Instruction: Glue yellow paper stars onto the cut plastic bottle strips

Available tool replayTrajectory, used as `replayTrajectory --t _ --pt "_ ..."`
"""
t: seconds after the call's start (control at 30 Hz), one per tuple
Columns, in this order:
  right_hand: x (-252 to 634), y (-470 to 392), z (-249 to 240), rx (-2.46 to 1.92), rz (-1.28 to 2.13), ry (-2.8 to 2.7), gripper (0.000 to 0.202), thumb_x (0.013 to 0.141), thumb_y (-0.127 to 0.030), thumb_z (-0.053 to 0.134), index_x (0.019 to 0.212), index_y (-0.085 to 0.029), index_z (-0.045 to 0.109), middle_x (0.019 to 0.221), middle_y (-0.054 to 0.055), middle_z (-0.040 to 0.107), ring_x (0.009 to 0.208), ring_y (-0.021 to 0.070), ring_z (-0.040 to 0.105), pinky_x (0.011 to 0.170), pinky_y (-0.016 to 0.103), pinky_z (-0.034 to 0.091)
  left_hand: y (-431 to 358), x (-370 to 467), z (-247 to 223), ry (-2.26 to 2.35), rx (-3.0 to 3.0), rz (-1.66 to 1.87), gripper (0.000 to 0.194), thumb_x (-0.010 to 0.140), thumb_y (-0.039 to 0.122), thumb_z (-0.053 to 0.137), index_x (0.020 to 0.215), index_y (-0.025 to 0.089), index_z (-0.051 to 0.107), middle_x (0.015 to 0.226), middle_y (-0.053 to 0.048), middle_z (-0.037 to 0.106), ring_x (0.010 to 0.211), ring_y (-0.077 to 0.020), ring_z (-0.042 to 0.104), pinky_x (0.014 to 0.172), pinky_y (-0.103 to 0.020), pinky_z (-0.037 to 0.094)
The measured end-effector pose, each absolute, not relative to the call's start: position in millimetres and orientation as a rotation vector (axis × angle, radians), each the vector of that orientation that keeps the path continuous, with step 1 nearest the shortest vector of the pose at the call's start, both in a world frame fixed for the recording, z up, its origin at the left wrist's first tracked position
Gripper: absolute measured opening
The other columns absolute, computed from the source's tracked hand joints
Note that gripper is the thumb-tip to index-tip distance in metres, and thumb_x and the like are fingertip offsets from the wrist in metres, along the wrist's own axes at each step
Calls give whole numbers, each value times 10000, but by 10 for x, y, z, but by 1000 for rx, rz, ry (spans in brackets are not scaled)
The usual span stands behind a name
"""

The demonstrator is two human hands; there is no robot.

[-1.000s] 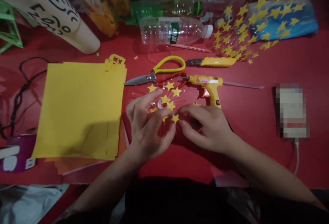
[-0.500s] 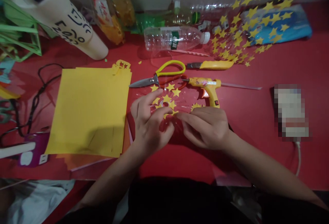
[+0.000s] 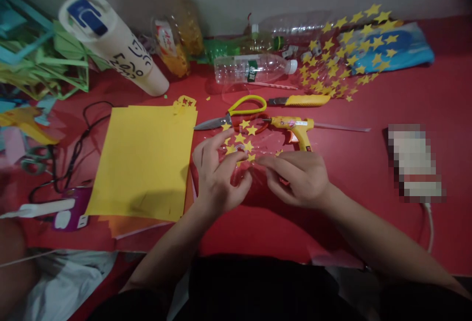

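A clear plastic piece, like a cut bottle bottom with spread strips (image 3: 263, 139), lies before me with several small yellow paper stars (image 3: 239, 138) on it. My left hand (image 3: 223, 171) curves around its near left side, thumb and fingers apart, fingertips at the plastic. My right hand (image 3: 300, 176) is at the near right side, thumb and forefinger closed together just right of a star (image 3: 251, 158). Whether anything is between those fingertips is hidden. Just beyond the right hand lies a yellow glue gun (image 3: 295, 123) with a glue stick in it. Yellow-handled scissors (image 3: 247, 104) lie behind the plastic piece.
Yellow paper sheets (image 3: 147, 159) are stacked left. Behind are a utility knife (image 3: 308, 100), a clear bottle (image 3: 250, 69), a white tumbler (image 3: 129, 50) and a star-covered clear plastic piece (image 3: 335, 70). A blurred-out device with a cable (image 3: 415, 161) lies right.
My view has tilted up and shifted left. The right fingertips have moved slightly away from the star at the plastic's near edge. My left hand keeps nearly the same pose.
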State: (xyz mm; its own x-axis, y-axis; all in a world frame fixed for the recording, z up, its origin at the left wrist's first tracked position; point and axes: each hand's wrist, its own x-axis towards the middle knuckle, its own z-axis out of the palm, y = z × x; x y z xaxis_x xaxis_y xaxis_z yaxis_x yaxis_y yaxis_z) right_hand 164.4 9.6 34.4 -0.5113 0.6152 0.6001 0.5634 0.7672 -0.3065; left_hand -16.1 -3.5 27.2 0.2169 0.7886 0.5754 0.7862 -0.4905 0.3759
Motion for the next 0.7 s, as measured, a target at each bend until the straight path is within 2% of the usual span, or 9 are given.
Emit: replayTrajectory --t 0.13,0.27,0.37,0.47,0.6,0.7 --pt "1701 116 394 -920 95 -2215 195 848 -124 461 928 -159 635 560 -21 618 460 82 498 479 214 380 -39 -179 295 1557 2486 1195 248 713 184 674 954 214 625 1227 -131 549 1080 -289 545 880 -469 469" --pt "1733 126 409 -955 98 -2215 206 849 -126 453 930 -184 634 575 -23 625 453 78 489 470 212 352 -47 -204 323 1531 2414 1198 246 740 237 656 982 222 620 1236 -114 539 1099 -288 539 885 -472 482" --pt "1732 119 408 -970 99 -2227 204 848 -132 457 926 -184 639 571 -23 616 456 85 485 472 217 344 -29 -257 351 1497 2326 1269 186 767 234 613 952 225 619 1214 -93 548 1095 -265 541 899 -458 488" --pt "1729 113 426 -1037 111 -2254 190 854 -157 463 907 -179 644 577 -12 611 487 103 509 496 226 370 39 -357 360 1516 2174 1362 101 834 219 552 905 228 624 1184 -68 574 1119 -237 552 978 -453 461" --pt "1795 151 480 -1190 205 -2239 185 847 -186 471 935 -182 633 631 1 641 534 123 559 521 235 399 171 -495 313 1492 1968 1292 172 915 301 503 1024 259 630 1251 -36 593 1234 -216 521 1085 -444 397" --pt "1899 211 511 -1306 294 -2206 171 834 -200 494 941 -188 626 668 9 661 528 129 567 507 244 377 237 -524 253 1410 1892 1204 258 944 378 461 1120 272 617 1299 -32 600 1269 -206 511 1102 -431 389"
